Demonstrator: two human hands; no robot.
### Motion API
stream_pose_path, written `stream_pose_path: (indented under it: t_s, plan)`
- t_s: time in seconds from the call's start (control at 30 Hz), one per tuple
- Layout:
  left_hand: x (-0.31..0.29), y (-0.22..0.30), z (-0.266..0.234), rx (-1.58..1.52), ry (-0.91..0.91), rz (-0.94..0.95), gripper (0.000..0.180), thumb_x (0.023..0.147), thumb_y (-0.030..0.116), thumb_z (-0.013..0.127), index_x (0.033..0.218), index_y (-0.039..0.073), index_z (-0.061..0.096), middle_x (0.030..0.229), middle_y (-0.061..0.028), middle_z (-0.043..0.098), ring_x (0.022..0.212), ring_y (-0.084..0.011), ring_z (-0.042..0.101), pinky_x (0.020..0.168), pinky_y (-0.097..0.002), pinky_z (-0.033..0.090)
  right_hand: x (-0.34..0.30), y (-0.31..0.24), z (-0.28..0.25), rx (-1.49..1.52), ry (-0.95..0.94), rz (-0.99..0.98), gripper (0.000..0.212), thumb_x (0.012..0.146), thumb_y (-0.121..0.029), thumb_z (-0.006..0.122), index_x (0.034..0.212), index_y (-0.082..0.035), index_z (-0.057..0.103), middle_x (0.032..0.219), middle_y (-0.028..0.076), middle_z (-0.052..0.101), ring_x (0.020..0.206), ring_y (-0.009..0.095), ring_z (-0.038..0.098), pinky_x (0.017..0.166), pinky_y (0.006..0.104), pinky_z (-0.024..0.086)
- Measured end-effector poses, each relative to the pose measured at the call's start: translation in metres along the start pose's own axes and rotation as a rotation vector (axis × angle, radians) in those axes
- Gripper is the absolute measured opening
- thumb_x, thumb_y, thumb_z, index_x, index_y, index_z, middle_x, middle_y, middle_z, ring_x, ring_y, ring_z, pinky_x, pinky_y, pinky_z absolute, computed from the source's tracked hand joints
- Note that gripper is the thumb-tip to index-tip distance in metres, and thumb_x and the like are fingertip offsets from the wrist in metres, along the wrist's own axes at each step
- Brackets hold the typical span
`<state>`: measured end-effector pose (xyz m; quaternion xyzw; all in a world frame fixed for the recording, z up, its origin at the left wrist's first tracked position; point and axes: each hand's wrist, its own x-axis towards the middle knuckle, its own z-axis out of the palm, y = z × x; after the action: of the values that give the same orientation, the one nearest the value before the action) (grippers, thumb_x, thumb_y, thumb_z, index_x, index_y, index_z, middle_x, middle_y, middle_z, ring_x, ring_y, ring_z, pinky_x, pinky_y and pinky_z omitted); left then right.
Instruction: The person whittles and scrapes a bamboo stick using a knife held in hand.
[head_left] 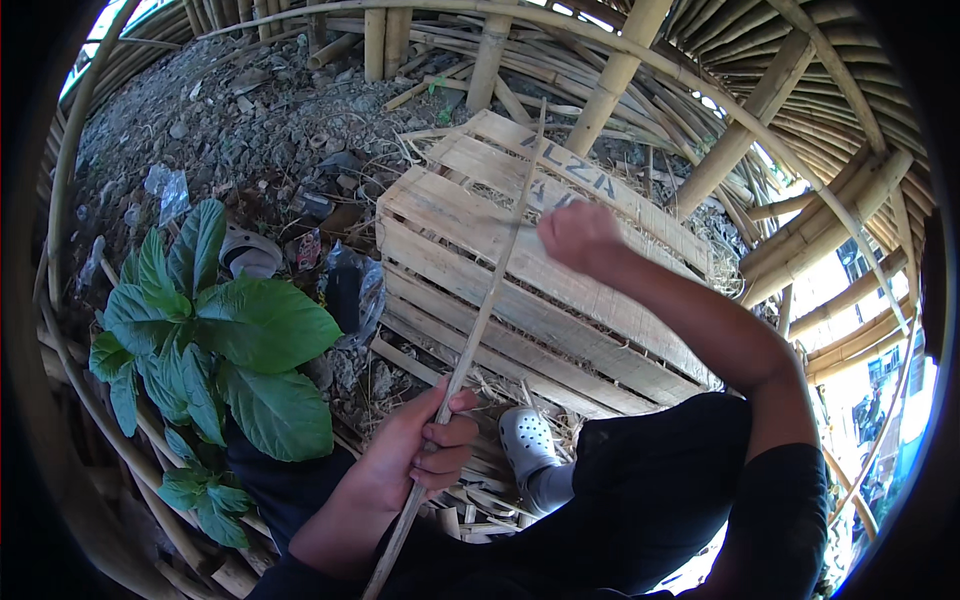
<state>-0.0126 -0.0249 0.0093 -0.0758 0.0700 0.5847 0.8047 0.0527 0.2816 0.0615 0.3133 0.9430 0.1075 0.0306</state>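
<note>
My left hand (430, 450) is wrapped round a long, thin bamboo strip (490, 290). The strip slants from the lower edge up across a slatted wooden crate (590, 330). Over the top of the crate, my right hand (580, 237) is curled into a fist beside the upper part of the strip, slightly blurred. A faint smear lies between that fist and the strip, so I cannot make out what the fist holds, if anything. Dry straw shows through the gaps between the crate's slats.
A broad-leaved green plant (265, 325) grows at the left. Below the crate is my foot in a white clog (528, 445); another pale clog (250, 252) shows behind the leaves. Bamboo posts (610, 80) and rails surround the area. Rubble and plastic litter (168, 192) cover the ground.
</note>
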Motion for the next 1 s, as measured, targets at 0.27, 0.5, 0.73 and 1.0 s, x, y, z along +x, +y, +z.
stream_pose_path:
  t_s: [0.27, 0.5, 0.73, 1.0]
  plan:
    - [-0.004, 0.009, -0.007, -0.06, -0.045, -0.02, 0.028, 0.103, 0.04, 0.031, 0.088, 0.017, 0.04, 0.058, 0.0083, 0.028, 0.037, -0.0011, 0.02, 0.03, -0.0177, 0.016, -0.023, -0.041, -0.011, 0.07, -0.173, -0.173, 0.049, 0.093, -0.035, 0.033, 0.078, -0.002, 0.066, 0.08, 0.021, 0.065, 0.078, 0.036, 0.065, 0.076, 0.0469, 0.052]
    - [-0.008, 0.01, -0.01, -0.196, -0.061, -0.043, 0.03, 0.103, 0.04, 0.031, 0.087, 0.016, 0.04, 0.057, 0.0079, 0.027, 0.037, -0.0013, 0.019, 0.029, -0.0181, 0.015, -0.028, -0.05, -0.018, 0.089, -0.161, -0.235, 0.049, 0.094, -0.034, 0.033, 0.077, -0.003, 0.067, 0.078, 0.019, 0.067, 0.073, 0.033, 0.067, 0.068, 0.0447, 0.055]
    - [0.004, 0.018, -0.023, -0.365, -0.157, -0.086, 0.031, 0.103, 0.039, 0.03, 0.087, 0.015, 0.042, 0.056, 0.0074, 0.027, 0.037, -0.0014, 0.019, 0.028, -0.0185, 0.015, -0.026, -0.047, -0.01, 0.189, -0.05, -0.241, 0.046, 0.09, -0.032, 0.038, 0.065, -0.004, 0.065, 0.064, 0.019, 0.063, 0.066, 0.036, 0.064, 0.067, 0.0449, 0.054]
    - [0.005, 0.012, -0.019, -0.33, -0.101, -0.059, 0.031, 0.103, 0.04, 0.03, 0.087, 0.015, 0.042, 0.055, 0.0077, 0.026, 0.036, -0.001, 0.018, 0.028, -0.0187, 0.014, -0.014, -0.036, -0.012, 0.114, -0.139, -0.199, 0.046, 0.092, -0.034, 0.036, 0.071, -0.006, 0.066, 0.069, 0.017, 0.064, 0.066, 0.033, 0.065, 0.066, 0.0453, 0.054]
